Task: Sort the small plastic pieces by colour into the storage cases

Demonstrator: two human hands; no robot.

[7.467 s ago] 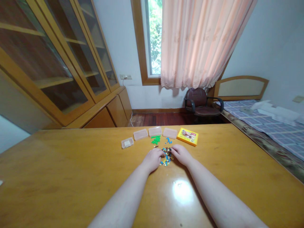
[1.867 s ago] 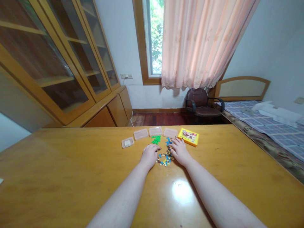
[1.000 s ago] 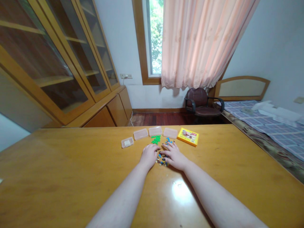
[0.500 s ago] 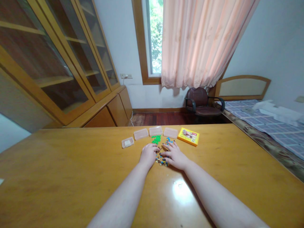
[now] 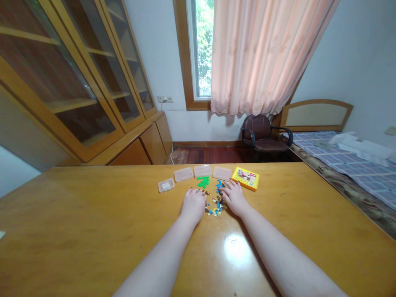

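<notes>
My left hand (image 5: 194, 204) rests on the table left of a loose mix of small toy bricks (image 5: 213, 212), its fingers slightly bent and apart. A few dark brown bricks (image 5: 206, 192) lie by its fingertips. On the other side, my right hand (image 5: 235, 199) is open, fingers spread and touching the right edge of the mix. Blue bricks (image 5: 218, 185) lie just beyond its fingertips. A separate pile of green bricks (image 5: 203, 182) sits farther back, between the hands. I see nothing held in either hand, though the undersides of the fingers are hidden.
Three clear plastic trays (image 5: 183, 175) stand in a row behind the bricks. A smaller clear box (image 5: 166, 186) with something white in it is at their left. At the right lies a yellow printed box (image 5: 245, 178). Past the wooden table (image 5: 93, 231) stands an office chair (image 5: 261, 134).
My right hand has moved right, away from the middle of the bricks. My left hand has drawn slightly away from the brown bricks. More of the mixed and blue bricks shows between them.
</notes>
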